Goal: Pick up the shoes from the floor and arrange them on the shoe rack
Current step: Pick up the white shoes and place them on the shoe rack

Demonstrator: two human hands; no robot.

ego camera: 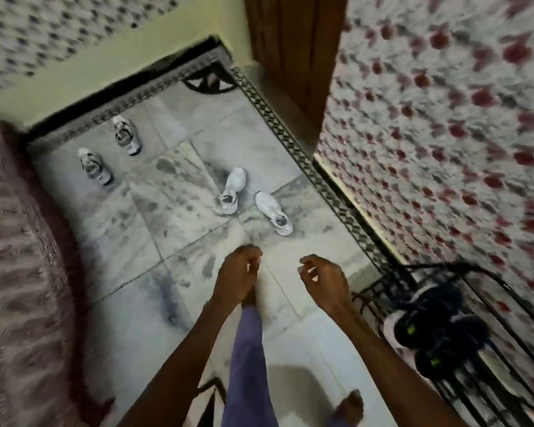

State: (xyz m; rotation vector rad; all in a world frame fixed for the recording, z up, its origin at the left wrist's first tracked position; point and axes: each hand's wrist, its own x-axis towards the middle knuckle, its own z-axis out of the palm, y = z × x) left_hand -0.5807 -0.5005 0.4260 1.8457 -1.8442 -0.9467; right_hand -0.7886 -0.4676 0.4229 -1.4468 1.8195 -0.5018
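Observation:
Two white sneakers lie on the marble floor ahead, one (pixel 232 191) pointing away and the other (pixel 274 213) angled beside it. Farther left stand two grey-and-white sneakers, one (pixel 95 165) nearer and one (pixel 126 135) by the patterned floor border. My left hand (pixel 240 272) and my right hand (pixel 321 278) hover empty above the floor, short of the white pair, fingers loosely curled and apart. A black wire shoe rack (pixel 487 282) stands at the lower right against the wall. On it sit dark sneakers (pixel 435 328) with green marks.
A bed with a pinkish cover (pixel 19 257) fills the left side. A brown wooden door (pixel 293 50) stands ahead on the right. The floral wall (pixel 444 118) runs along the right. My legs in purple trousers (pixel 247 365) and a bare foot (pixel 350 408) are below.

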